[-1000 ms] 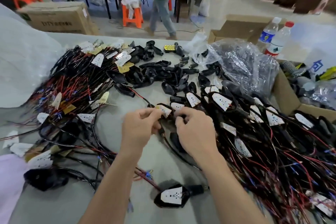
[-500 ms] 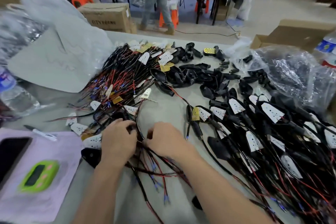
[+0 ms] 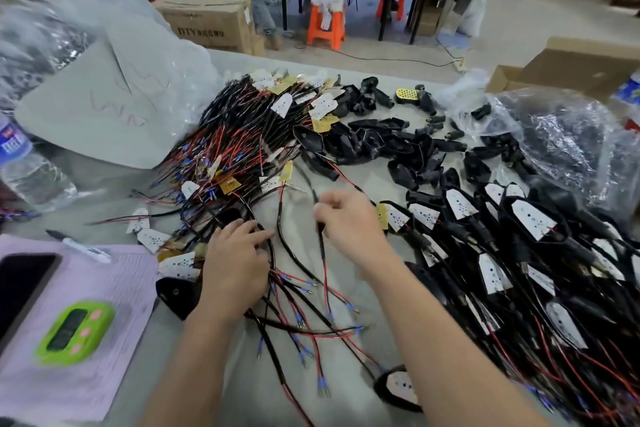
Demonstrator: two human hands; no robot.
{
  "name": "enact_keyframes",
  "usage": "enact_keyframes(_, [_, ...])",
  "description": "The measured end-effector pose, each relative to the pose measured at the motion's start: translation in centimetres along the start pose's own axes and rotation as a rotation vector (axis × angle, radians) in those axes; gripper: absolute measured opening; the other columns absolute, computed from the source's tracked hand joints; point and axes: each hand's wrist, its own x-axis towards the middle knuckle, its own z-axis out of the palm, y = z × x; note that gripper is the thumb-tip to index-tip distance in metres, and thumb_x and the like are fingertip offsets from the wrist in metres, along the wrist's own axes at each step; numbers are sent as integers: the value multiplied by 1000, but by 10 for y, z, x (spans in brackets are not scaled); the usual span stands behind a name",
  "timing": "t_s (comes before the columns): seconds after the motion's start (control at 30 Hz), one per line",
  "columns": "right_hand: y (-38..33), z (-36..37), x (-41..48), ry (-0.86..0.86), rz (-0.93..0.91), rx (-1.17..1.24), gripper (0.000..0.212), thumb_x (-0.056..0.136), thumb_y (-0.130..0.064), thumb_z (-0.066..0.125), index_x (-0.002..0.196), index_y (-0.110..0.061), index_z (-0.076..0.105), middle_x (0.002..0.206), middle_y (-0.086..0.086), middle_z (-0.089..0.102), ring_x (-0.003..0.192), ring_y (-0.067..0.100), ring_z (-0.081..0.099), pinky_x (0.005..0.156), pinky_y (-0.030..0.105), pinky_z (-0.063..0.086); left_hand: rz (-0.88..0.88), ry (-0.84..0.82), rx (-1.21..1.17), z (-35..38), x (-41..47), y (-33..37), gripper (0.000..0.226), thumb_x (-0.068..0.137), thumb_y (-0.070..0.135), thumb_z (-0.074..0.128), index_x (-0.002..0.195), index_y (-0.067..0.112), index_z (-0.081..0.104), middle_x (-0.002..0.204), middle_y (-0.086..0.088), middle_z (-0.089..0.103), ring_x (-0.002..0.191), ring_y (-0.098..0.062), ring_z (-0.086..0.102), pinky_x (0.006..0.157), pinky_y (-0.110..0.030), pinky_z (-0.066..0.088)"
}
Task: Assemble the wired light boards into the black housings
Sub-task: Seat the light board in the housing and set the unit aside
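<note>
A tangle of wired light boards (image 3: pixel 242 149), white and yellow plates on red and black leads, covers the table's middle left. Empty black housings (image 3: pixel 377 146) lie in a heap behind my hands. Assembled housings with white boards (image 3: pixel 533 218) pile up on the right. My left hand (image 3: pixel 235 263) rests on a bundle of black cables near a white board (image 3: pixel 178 265), its fingers curled into the wires. My right hand (image 3: pixel 349 222) pinches a black cable (image 3: pixel 322 253) and holds it up off the table.
A purple sheet (image 3: pixel 104 340) at the near left carries a green timer (image 3: pixel 74 331) and a phone (image 3: pixel 20 288). A marker (image 3: pixel 81 248), a water bottle (image 3: pixel 27 166), clear plastic bags (image 3: pixel 561 142) and cardboard boxes (image 3: pixel 207 24) ring the table. A person stands behind.
The view has swung left. My hands left the assembled pile on the right and moved to the loose wired boards; my right hand has now lifted away with one black cable.
</note>
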Motion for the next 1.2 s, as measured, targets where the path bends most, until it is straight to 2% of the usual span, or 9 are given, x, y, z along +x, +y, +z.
enact_keyframes(0.13, [-15, -28, 4, -14, -11, 423, 15, 89, -14, 56, 76, -19, 63, 68, 12, 58, 48, 15, 38, 46, 23, 28, -1, 95, -25, 3, -6, 15, 37, 102, 33, 55, 137, 29, 65, 154, 5, 50, 150, -16, 32, 128, -41, 14])
enact_keyframes(0.2, [-16, -37, 4, -6, -14, 444, 18, 95, -6, 49, 84, -12, 62, 64, 7, 64, 42, 12, 40, 39, 18, 28, 52, 127, -162, 5, -12, 29, 36, 101, 34, 57, 135, 26, 66, 144, 6, 59, 141, -15, 44, 123, -36, 24])
enact_keyframes(0.33, [-11, -45, 1, 44, -16, 477, 22, 98, -3, 47, 84, -13, 60, 68, 8, 67, 42, 14, 44, 42, 21, 33, -14, -156, -813, 1, -21, 71, 25, 100, 41, 56, 101, 32, 80, 98, 13, 79, 90, 2, 68, 80, -16, 49])
enact_keyframes(0.47, [-5, -62, 1, 189, -33, 560, 22, 100, -2, 45, 84, -12, 57, 72, 9, 69, 43, 15, 47, 45, 25, 36, -23, -321, -1000, 0, -22, 94, 24, 98, 29, 61, 85, 26, 81, 54, 0, 63, 48, -9, 50, 48, -15, 39])
enact_keyframes(0.6, [1, -84, 3, 290, -27, 633, 25, 101, -1, 44, 84, -13, 57, 68, 6, 69, 43, 12, 48, 48, 25, 40, -22, -372, -982, 5, -19, 94, 23, 99, 26, 64, 84, 24, 81, 51, -6, 40, 47, -16, 31, 46, -22, 27])
enact_keyframes(0.73, [9, -91, 2, 238, -37, 597, 22, 100, -1, 45, 85, -12, 57, 69, 6, 69, 44, 13, 45, 44, 22, 36, -20, -424, -985, 12, -19, 95, 22, 97, 23, 64, 83, 20, 81, 54, -9, 34, 49, -19, 24, 50, -30, 21])
enact_keyframes(1.03, [35, -82, -3, 143, 13, 490, 21, 97, -1, 50, 82, -8, 62, 67, 13, 65, 45, 16, 43, 45, 22, 34, 100, -711, -938, 18, -19, 97, 20, 84, 26, 67, 89, 14, 82, 61, -7, 66, 57, -13, 55, 57, -22, 47])
enact_keyframes(1.13, [35, -62, -6, 53, 54, 375, 16, 94, -2, 57, 80, -5, 66, 67, 20, 60, 43, 15, 43, 44, 24, 34, 55, -589, -888, 14, -10, 97, 19, 80, 30, 66, 85, 16, 78, 62, -3, 69, 54, -12, 56, 55, -22, 43])
enact_keyframes(1.2, [31, -45, -9, -5, 30, 224, 18, 89, -8, 62, 73, -11, 70, 60, 11, 58, 47, 13, 45, 47, 25, 36, -78, -398, -859, 14, -3, 93, 14, 86, 31, 68, 84, 20, 77, 68, -3, 74, 56, -11, 60, 57, -26, 43])
